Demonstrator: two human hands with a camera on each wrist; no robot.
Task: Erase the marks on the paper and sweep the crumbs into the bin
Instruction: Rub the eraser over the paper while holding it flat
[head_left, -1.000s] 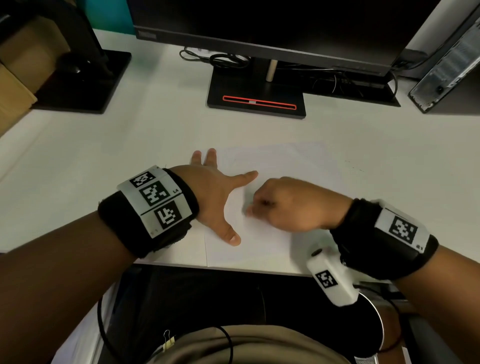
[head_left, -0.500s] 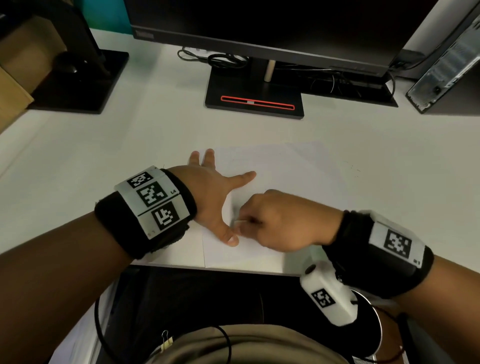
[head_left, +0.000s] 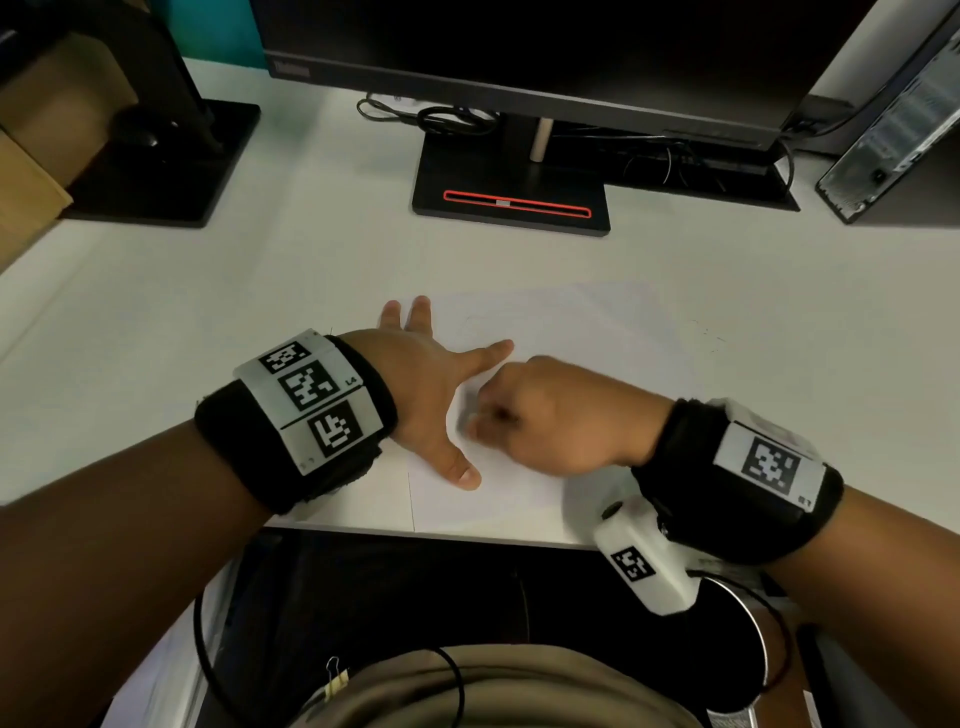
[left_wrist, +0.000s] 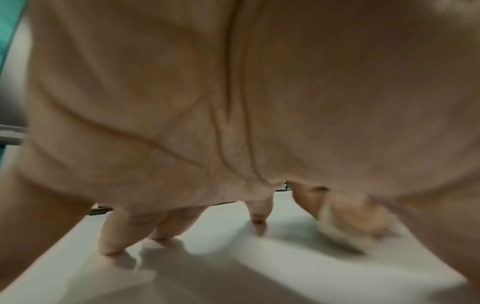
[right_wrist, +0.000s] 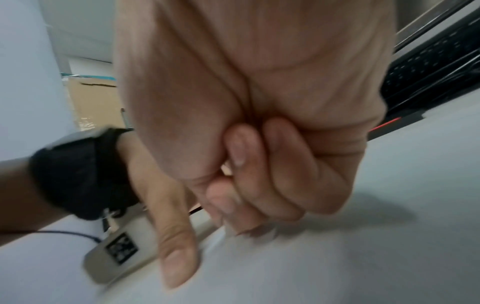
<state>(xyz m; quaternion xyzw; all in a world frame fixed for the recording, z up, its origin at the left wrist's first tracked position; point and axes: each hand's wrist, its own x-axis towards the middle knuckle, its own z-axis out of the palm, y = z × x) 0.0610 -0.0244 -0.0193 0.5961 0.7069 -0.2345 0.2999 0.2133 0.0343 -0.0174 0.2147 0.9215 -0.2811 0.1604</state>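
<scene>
A white sheet of paper lies on the desk near its front edge, with faint pencil marks near its top left. My left hand presses flat on the sheet's left part, fingers and thumb spread. My right hand is curled just to the right, between that thumb and forefinger. It pinches a small pale eraser against the paper; the eraser is blurred and mostly hidden by the fingers. Tiny dark crumbs lie off the sheet's right edge.
A monitor stand with cables is behind the paper, a second black stand at back left and a computer case at back right. Below the desk edge at right shows a round metal-rimmed bin.
My right hand rubbed the eraser down and left toward the left thumb, then back up a little. The left hand stayed pressed on the paper.
</scene>
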